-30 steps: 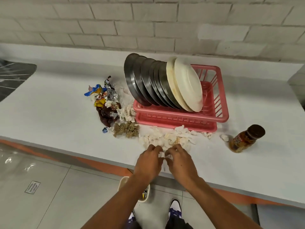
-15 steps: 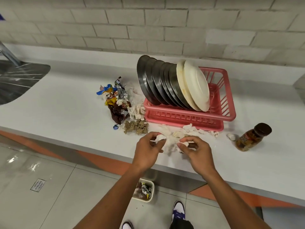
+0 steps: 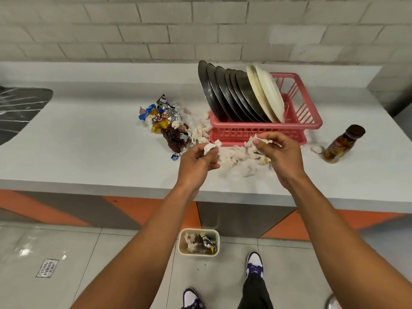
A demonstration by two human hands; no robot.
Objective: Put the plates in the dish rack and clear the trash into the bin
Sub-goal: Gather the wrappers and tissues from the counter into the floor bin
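Before the pink rack (image 3: 240, 132), crumpled white tissue scraps (image 3: 234, 156) lie scattered.

- A row of dark metal plates (image 3: 225, 94) is stood on edge, tilted, in the pink dish rack (image 3: 310, 121). Two cream plates (image 3: 267, 94) are leaned against its right end.
- Crumpled foil and coloured wrappers (image 3: 165, 117) are heaped on the counter, left of the rack.
- Torn tissue scraps (image 3: 236, 155) are scattered in front of the rack.
- A tissue wad (image 3: 210, 147) is pinched in the left hand (image 3: 196, 161); a tissue shred (image 3: 254, 139) is pinched in the right hand (image 3: 281, 152).
- The cream bin (image 3: 182, 241) is set on the floor and partly filled with tissue and wrappers.
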